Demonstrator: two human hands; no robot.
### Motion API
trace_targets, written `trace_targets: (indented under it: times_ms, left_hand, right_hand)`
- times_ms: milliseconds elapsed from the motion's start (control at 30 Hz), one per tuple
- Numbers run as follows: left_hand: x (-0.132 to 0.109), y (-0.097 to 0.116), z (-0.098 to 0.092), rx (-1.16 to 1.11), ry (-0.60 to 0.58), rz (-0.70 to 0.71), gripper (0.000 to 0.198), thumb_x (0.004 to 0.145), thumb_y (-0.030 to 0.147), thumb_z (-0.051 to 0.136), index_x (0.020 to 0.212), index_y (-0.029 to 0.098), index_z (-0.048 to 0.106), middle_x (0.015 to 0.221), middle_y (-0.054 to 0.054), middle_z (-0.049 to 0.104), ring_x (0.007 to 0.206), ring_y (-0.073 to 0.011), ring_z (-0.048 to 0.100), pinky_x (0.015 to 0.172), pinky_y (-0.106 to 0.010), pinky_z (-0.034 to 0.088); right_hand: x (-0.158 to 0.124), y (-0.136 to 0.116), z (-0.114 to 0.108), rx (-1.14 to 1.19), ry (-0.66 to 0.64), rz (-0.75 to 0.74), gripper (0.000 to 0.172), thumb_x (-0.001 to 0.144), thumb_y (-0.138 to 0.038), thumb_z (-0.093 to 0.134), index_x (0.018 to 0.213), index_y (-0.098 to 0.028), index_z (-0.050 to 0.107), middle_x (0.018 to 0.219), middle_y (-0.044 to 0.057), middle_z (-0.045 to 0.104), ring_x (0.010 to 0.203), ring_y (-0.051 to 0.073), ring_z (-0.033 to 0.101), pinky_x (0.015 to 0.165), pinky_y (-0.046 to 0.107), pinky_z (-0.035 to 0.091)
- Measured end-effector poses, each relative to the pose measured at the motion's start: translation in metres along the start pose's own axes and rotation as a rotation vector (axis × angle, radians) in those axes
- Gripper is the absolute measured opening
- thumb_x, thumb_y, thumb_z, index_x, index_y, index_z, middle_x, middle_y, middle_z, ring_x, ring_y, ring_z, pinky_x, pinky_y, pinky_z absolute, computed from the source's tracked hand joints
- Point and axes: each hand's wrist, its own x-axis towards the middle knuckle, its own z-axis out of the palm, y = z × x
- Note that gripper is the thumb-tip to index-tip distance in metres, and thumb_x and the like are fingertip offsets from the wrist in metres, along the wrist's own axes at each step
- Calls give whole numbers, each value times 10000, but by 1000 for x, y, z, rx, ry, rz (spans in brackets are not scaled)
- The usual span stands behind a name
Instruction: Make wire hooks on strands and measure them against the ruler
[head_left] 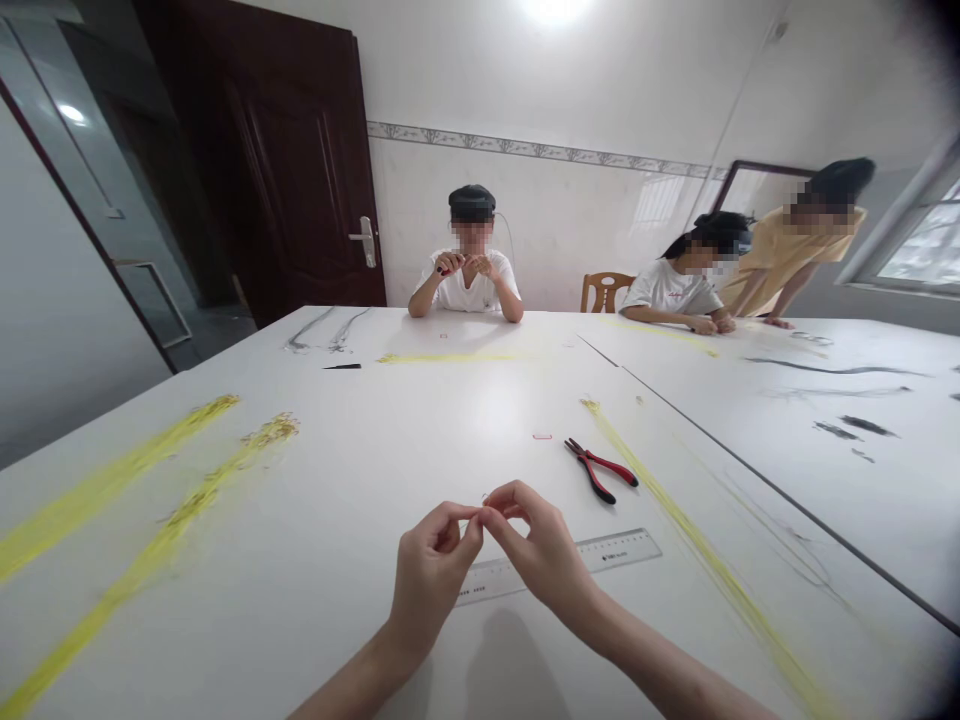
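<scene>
My left hand (436,560) and my right hand (538,545) meet at the fingertips above the white table (337,480). Both are pinched closed, and whatever lies between the fingertips is too small to make out. Under them, partly covered, is a clear ruler (619,549). Pliers with red and black handles (602,470) lie beyond the ruler to the right, their jaws pointing away. A small red-edged piece (542,436) rests left of the pliers. Right of them runs a long bundle of yellow strands (675,512).
Two yellow bundles (169,520) stretch along the left side. Another yellow strip (450,357) and a dark pointed item (343,366) lie farther back. Dark strands (866,426) are at right. A person (465,285) sits opposite; two more people are at the far right.
</scene>
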Motion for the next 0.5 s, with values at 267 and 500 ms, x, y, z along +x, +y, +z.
trace_targets:
  times_ms: [267, 500]
  left_hand:
    - [-4, 0, 8, 54, -169, 47, 279, 764, 372, 587, 564, 178, 576, 480, 68, 235, 472, -101, 212, 467, -222, 177]
    - [-37, -20, 16, 96, -848, 254, 162, 834, 302, 570, 732, 220, 666, 627, -24, 589, 511, -114, 464, 513, -246, 407]
  right_hand:
    - [7, 13, -27, 170, 93, 95, 206, 815, -377, 551, 732, -189, 561, 723, 3, 627, 724, 137, 589, 729, 317, 502]
    - [34, 58, -148, 358, 413, 249, 265, 865, -385, 538, 925, -128, 571, 914, 38, 620, 863, 151, 610, 767, 353, 519]
